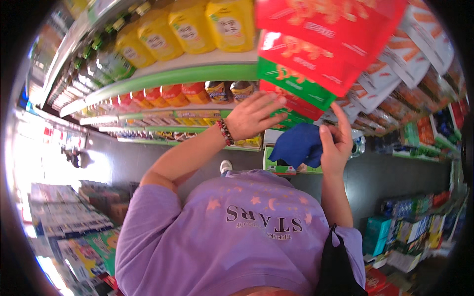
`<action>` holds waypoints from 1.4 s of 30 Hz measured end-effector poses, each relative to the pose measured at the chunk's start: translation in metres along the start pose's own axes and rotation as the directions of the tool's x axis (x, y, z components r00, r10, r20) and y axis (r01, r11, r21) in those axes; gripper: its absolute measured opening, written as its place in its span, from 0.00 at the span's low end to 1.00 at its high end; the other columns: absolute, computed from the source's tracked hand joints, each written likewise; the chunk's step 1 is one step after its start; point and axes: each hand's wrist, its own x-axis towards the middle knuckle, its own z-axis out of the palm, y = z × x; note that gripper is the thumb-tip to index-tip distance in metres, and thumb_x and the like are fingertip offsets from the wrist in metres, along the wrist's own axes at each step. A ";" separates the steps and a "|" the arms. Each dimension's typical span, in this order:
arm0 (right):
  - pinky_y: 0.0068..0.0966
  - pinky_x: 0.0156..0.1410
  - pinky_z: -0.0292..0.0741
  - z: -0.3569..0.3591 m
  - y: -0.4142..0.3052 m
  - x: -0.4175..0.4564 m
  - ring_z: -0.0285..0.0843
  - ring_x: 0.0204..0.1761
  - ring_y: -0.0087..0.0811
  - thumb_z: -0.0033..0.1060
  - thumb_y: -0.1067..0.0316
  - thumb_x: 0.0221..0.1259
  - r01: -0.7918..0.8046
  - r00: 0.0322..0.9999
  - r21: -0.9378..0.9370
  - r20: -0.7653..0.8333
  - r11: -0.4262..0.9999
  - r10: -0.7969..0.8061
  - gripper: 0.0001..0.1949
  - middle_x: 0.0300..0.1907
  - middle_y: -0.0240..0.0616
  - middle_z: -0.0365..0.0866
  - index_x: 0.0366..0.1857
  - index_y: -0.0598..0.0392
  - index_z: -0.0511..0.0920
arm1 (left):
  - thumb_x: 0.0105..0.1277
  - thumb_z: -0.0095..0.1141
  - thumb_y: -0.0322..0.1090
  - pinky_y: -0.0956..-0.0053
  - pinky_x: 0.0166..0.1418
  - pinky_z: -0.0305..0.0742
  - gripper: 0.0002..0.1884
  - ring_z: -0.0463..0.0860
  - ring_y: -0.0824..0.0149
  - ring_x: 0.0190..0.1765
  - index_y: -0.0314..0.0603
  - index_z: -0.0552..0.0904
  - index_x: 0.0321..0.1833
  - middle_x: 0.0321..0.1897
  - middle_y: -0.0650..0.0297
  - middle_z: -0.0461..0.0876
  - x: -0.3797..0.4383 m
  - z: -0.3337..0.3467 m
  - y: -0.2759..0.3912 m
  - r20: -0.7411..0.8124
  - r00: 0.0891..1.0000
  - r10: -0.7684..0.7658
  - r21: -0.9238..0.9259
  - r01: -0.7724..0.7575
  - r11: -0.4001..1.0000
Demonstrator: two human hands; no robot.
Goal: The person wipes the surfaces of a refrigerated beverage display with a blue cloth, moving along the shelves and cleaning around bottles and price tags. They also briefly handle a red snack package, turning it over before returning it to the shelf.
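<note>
My left hand (252, 115), with a beaded bracelet (225, 132) at the wrist, lies with spread fingers against the front of the lower snack packets. A dark red packet (272, 88) shows just above its fingertips. In my right hand (337, 148) a crumpled blue cloth (298, 145) is gripped and hangs to the left. Its raised index finger reaches the lower right corner of a green packet (292, 82). Larger bright red packets (309, 55) overhang the green one. Below my left fingers, part of another green packet (301, 119) is visible.
Yellow bottles (229, 27) line the upper shelf, above a green shelf edge (177, 77). Red-orange pouches (172, 95) stand one shelf down. White packets (403, 61) hang at right. A green-edged box (272, 162) is on the floor. Stacked goods (70, 207) are behind at left.
</note>
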 end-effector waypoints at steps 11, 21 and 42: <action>0.21 0.57 0.77 -0.009 0.029 -0.019 0.81 0.51 0.25 0.57 0.78 0.71 -0.019 0.997 -0.150 -0.079 0.989 0.007 0.17 0.59 0.39 0.82 0.62 0.61 0.77 | 0.64 0.57 0.35 0.55 0.79 0.65 0.14 0.70 0.55 0.76 0.41 0.88 0.49 0.69 0.57 0.78 -0.074 0.025 -0.032 0.462 0.792 0.400 -0.054 -0.425 0.904; 0.32 0.50 0.80 0.067 0.011 -0.003 0.85 0.40 0.38 0.73 0.76 0.59 0.417 0.901 -0.199 0.218 0.887 -0.375 0.10 0.38 0.43 0.86 0.44 0.60 0.85 | 0.59 0.75 0.44 0.58 0.68 0.78 0.30 0.83 0.52 0.63 0.38 0.83 0.62 0.61 0.46 0.83 -0.041 -0.046 0.034 0.548 0.700 -0.459 -0.631 0.705 0.323; 0.28 0.54 0.81 0.155 0.033 -0.049 0.88 0.47 0.31 0.61 0.77 0.70 0.130 0.948 -0.287 0.316 0.949 -0.035 0.14 0.55 0.46 0.85 0.57 0.61 0.82 | 0.53 0.71 0.40 0.51 0.63 0.76 0.30 0.83 0.46 0.55 0.35 0.80 0.59 0.51 0.49 0.84 -0.096 -0.121 -0.137 -0.132 0.711 -0.691 0.081 0.702 0.707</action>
